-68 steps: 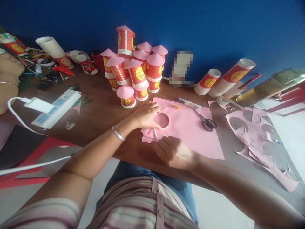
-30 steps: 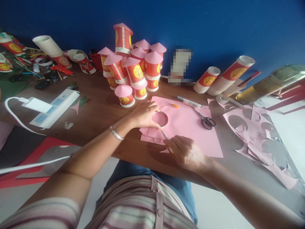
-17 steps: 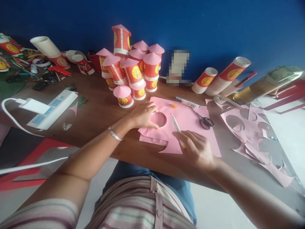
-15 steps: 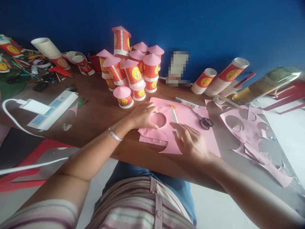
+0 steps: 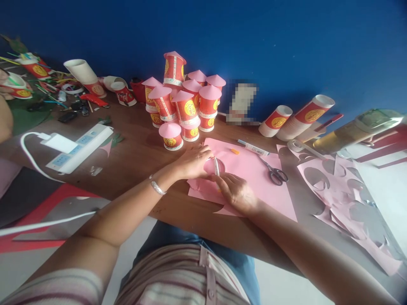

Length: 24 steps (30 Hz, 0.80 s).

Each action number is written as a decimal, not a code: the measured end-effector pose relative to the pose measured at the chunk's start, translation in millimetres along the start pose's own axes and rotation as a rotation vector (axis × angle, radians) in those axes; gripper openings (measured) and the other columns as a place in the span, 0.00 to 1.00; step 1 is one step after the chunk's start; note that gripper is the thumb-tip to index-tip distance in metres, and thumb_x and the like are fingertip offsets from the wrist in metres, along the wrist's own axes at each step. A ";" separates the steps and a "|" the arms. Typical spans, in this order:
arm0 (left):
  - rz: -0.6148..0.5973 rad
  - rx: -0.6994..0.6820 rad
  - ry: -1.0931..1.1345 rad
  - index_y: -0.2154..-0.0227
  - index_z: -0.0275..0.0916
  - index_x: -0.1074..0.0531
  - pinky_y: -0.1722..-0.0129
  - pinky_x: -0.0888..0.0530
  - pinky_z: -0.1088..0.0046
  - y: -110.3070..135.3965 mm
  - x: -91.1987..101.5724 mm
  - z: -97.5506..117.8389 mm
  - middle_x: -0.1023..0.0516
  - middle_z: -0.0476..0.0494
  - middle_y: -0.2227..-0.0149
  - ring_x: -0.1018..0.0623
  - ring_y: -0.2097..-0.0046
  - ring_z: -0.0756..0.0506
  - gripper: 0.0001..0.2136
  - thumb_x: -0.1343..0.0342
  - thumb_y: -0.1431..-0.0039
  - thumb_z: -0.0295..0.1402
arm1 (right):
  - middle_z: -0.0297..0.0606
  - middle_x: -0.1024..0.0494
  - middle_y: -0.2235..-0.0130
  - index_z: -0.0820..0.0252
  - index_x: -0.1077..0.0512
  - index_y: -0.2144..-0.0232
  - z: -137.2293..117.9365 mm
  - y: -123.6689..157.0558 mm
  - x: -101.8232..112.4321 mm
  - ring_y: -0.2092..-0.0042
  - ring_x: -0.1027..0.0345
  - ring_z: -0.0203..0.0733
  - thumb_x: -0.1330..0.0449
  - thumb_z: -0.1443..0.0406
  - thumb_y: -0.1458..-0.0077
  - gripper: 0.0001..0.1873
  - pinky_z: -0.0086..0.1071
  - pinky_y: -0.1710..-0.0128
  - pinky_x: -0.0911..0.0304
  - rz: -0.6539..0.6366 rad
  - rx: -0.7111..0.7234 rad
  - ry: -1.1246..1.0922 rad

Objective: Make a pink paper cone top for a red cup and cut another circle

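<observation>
My left hand (image 5: 197, 162) presses a thin round ring (image 5: 224, 162) against a sheet of pink paper (image 5: 254, 173), fingers at its far left edge. My right hand (image 5: 237, 194) grips a white marker (image 5: 216, 166), its tip at the ring's inner far side. The marker's orange cap (image 5: 235, 151) lies loose on the paper. Black-handled scissors (image 5: 277, 174) rest on the sheet's right part, near a capped marker (image 5: 252, 147) at the far edge.
Red paper cups with pink cone tops (image 5: 184, 106) stand stacked behind. A power strip (image 5: 81, 148) lies left, pink paper scraps (image 5: 346, 203) right. Cup stacks (image 5: 307, 116) and a bottle (image 5: 356, 129) stand back right. Another person's arm (image 5: 4, 118) shows far left.
My right hand has moved left, bringing the marker from the open paper to the ring. The orange cap, earlier at the marker's far end, now lies apart from it. The whole view has shifted slightly.
</observation>
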<state>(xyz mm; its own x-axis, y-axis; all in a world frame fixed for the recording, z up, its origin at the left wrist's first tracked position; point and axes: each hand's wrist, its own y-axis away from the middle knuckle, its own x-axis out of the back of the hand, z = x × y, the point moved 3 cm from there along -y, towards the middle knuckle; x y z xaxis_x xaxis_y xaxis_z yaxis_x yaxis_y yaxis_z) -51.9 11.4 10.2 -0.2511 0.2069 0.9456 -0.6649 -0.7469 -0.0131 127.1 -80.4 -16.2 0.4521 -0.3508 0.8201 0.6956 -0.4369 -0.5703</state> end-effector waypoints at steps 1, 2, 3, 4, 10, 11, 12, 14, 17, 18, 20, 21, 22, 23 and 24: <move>-0.001 0.001 0.000 0.53 0.38 0.24 0.45 0.29 0.55 0.0 0.0 0.2 0.22 0.36 0.50 0.24 0.46 0.32 0.25 0.28 0.47 0.49 | 0.53 0.16 0.53 0.67 0.44 0.29 0.2 0.4 0.3 0.47 0.20 0.53 0.45 0.77 0.34 0.34 0.45 0.53 0.19 0.010 0.000 -0.001; 0.001 0.002 0.001 0.54 0.37 0.24 0.45 0.28 0.56 0.0 0.0 0.6 0.22 0.36 0.49 0.24 0.46 0.33 0.25 0.28 0.47 0.48 | 0.55 0.17 0.49 0.66 0.43 0.29 0.7 0.0 0.3 0.42 0.23 0.55 0.45 0.77 0.34 0.33 0.48 0.50 0.20 0.021 -0.004 0.003; 0.004 0.002 0.001 0.54 0.37 0.24 0.46 0.28 0.56 0.0 0.0 1.0 0.22 0.36 0.49 0.24 0.46 0.33 0.25 0.27 0.48 0.48 | 0.57 0.18 0.46 0.65 0.41 0.30 1.8 -0.9 0.0 0.38 0.26 0.57 0.44 0.76 0.34 0.31 0.50 0.46 0.21 0.033 -0.014 0.006; 0.007 0.002 0.002 0.53 0.38 0.24 0.45 0.28 0.56 0.0 -0.1 1.4 0.23 0.36 0.48 0.24 0.46 0.33 0.25 0.27 0.49 0.47 | 0.58 0.19 0.43 0.65 0.40 0.31 3.5 -2.3 -0.8 0.35 0.28 0.58 0.44 0.75 0.33 0.30 0.52 0.43 0.23 0.046 -0.035 0.006; 0.033 0.026 0.009 0.53 0.37 0.25 0.47 0.27 0.56 0.5 -0.2 1.3 0.22 0.38 0.52 0.23 0.48 0.34 0.25 0.27 0.50 0.45 | 0.59 0.22 0.39 0.66 0.40 0.33 20.2 -10.3 -17.3 0.37 0.26 0.56 0.46 0.72 0.32 0.27 0.57 0.38 0.28 0.072 -0.268 -0.029; 0.034 0.025 0.002 0.54 0.37 0.25 0.47 0.27 0.56 0.5 0.2 1.4 0.22 0.37 0.52 0.23 0.49 0.34 0.24 0.27 0.50 0.44 | 0.58 0.21 0.40 0.66 0.41 0.33 21.6 -10.3 -20.4 0.39 0.24 0.56 0.46 0.72 0.31 0.27 0.56 0.38 0.28 0.074 -0.273 -0.035; 0.031 0.023 -0.007 0.54 0.36 0.25 0.47 0.27 0.56 0.5 0.6 1.5 0.22 0.37 0.52 0.23 0.49 0.34 0.24 0.28 0.50 0.43 | 0.58 0.20 0.41 0.66 0.42 0.32 22.8 -10.0 -23.2 0.40 0.23 0.55 0.45 0.71 0.31 0.28 0.56 0.38 0.28 0.072 -0.273 -0.045; 0.016 0.019 -0.020 0.54 0.36 0.25 0.48 0.27 0.56 0.5 1.7 2.2 0.23 0.37 0.52 0.23 0.48 0.33 0.24 0.28 0.50 0.42 | 0.57 0.18 0.45 0.66 0.43 0.31 24.9 -8.3 -26.7 0.43 0.21 0.54 0.43 0.68 0.30 0.29 0.56 0.38 0.27 0.080 -0.274 -0.065; 0.004 0.016 -0.017 0.53 0.38 0.25 0.48 0.28 0.55 0.8 3.4 3.1 0.23 0.38 0.52 0.24 0.48 0.33 0.25 0.28 0.50 0.44 | 0.56 0.17 0.47 0.66 0.43 0.31 28.0 -5.4 -27.9 0.45 0.20 0.53 0.41 0.66 0.30 0.30 0.56 0.38 0.28 0.092 -0.278 -0.078; 0.006 0.014 -0.015 0.53 0.38 0.25 0.48 0.28 0.56 1.0 3.8 3.3 0.23 0.38 0.52 0.24 0.48 0.33 0.25 0.28 0.50 0.45 | 0.56 0.17 0.47 0.66 0.43 0.31 28.8 -4.9 -27.7 0.45 0.20 0.53 0.41 0.65 0.30 0.29 0.56 0.38 0.27 0.092 -0.270 -0.074; 0.011 0.010 -0.012 0.52 0.39 0.25 0.48 0.28 0.56 1.3 3.7 3.3 0.23 0.38 0.52 0.24 0.49 0.34 0.25 0.28 0.50 0.45 | 0.58 0.17 0.47 0.67 0.43 0.32 29.8 -4.5 -27.1 0.45 0.20 0.53 0.41 0.65 0.30 0.29 0.55 0.39 0.26 0.081 -0.241 -0.062; 0.013 0.005 -0.010 0.52 0.39 0.25 0.48 0.28 0.57 1.3 3.5 3.0 0.23 0.39 0.52 0.24 0.49 0.34 0.26 0.27 0.51 0.45 | 0.59 0.18 0.46 0.67 0.44 0.31 30.1 -4.6 -26.9 0.45 0.20 0.54 0.41 0.64 0.29 0.30 0.54 0.40 0.25 0.074 -0.223 -0.056; 0.016 -0.001 -0.007 0.51 0.40 0.25 0.48 0.28 0.57 1.3 3.4 2.5 0.23 0.39 0.52 0.24 0.49 0.35 0.26 0.27 0.51 0.44 | 0.59 0.18 0.46 0.68 0.44 0.31 30.1 -4.9 -26.4 0.45 0.20 0.54 0.41 0.64 0.29 0.30 0.53 0.41 0.24 0.072 -0.205 -0.047; 0.018 -0.009 -0.004 0.50 0.40 0.25 0.48 0.28 0.57 1.2 3.4 1.8 0.23 0.39 0.52 0.24 0.49 0.35 0.26 0.27 0.51 0.44 | 0.60 0.19 0.46 0.68 0.44 0.31 29.8 -5.4 -25.9 0.45 0.20 0.55 0.42 0.64 0.29 0.30 0.53 0.42 0.24 0.070 -0.187 -0.033; 0.017 -0.018 0.000 0.50 0.40 0.25 0.48 0.28 0.57 1.1 3.7 0.8 0.22 0.39 0.52 0.24 0.49 0.35 0.27 0.27 0.51 0.43 | 0.61 0.19 0.46 0.68 0.44 0.32 29.2 -6.0 -25.2 0.46 0.20 0.55 0.42 0.65 0.29 0.30 0.52 0.43 0.23 0.071 -0.170 -0.014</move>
<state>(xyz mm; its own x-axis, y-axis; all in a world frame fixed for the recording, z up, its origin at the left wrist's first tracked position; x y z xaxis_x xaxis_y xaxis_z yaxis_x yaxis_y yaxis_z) -53.0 10.8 14.0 -0.2624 0.1942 0.9452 -0.6734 -0.7385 -0.0352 127.9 -44.7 -32.1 0.5053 -0.3745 0.7774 0.5576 -0.5458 -0.6254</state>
